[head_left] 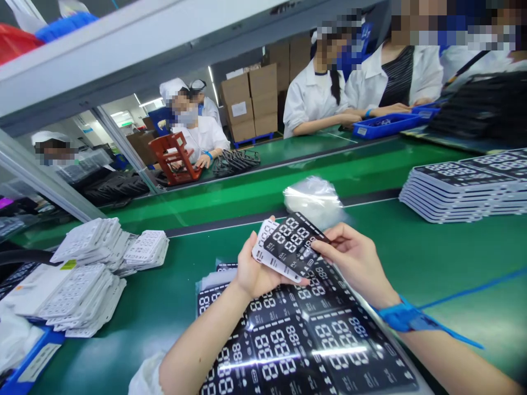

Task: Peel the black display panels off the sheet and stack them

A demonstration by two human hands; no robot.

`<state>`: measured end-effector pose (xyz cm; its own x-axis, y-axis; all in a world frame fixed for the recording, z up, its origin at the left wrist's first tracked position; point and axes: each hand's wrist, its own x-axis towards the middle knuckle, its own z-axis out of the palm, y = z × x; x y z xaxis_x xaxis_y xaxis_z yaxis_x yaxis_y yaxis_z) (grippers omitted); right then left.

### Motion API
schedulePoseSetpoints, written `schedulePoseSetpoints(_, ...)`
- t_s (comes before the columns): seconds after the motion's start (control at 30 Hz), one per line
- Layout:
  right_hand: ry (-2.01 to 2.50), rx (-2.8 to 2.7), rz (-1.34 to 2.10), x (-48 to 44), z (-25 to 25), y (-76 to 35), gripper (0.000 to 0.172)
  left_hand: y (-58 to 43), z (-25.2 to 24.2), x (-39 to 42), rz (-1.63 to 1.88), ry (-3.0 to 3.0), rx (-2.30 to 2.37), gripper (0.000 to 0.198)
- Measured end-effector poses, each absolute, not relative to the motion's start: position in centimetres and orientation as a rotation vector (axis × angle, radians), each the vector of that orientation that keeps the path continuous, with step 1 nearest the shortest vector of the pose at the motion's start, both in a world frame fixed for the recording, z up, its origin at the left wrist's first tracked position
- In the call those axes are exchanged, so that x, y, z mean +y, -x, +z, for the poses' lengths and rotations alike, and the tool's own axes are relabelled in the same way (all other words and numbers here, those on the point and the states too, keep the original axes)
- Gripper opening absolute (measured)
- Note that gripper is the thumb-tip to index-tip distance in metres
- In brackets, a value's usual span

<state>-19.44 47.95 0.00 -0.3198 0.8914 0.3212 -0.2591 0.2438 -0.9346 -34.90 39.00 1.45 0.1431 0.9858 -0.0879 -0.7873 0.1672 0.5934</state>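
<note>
The grip first: the left hand (255, 271) is closed on two thin sheets from below and at the near edge, thumb on the face, and the right hand (354, 260) pinches the far corner between thumb and fingers, a narrow hold. The sheets are a glossy black rectangular panel printed with white seven-segment digits (293, 244), on top, and a white perforated panel with digit-shaped openings (267, 233), offset behind it. Both span the gap between the hands, raised above the belt, long axis slanting; the white panel's runs upper left to lower right. The left hand sits nearer the white panel, the right nearer the black panel's free corner. Directly below the forearms lies a large glossy black sheet of similar digit panels (304, 340) on a green conveyor belt (415, 258). A blue fabric wrist strap (405, 318) circles the right wrist, trailing a thin blue cord (461, 292). Beyond: a crumpled clear plastic bag (313, 200), a stack of black-faced panels (453, 192) to the right, loose piles of white perforated panels (86, 291) to the left.
</note>
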Motion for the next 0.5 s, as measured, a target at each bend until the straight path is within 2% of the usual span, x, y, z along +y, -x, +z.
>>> schedulePoseSetpoints(0.17,0.589,-1.505,1.216,47.5,0.1,19.3,0.034,35.0,1.6,39.0,1.322,-0.449,0.496,0.052)
schedulePoseSetpoints(0.5,0.485,-1.528,1.287,46.8,0.2,19.2,0.03,34.8,1.7,38.9,1.248,-0.564,0.509,0.064)
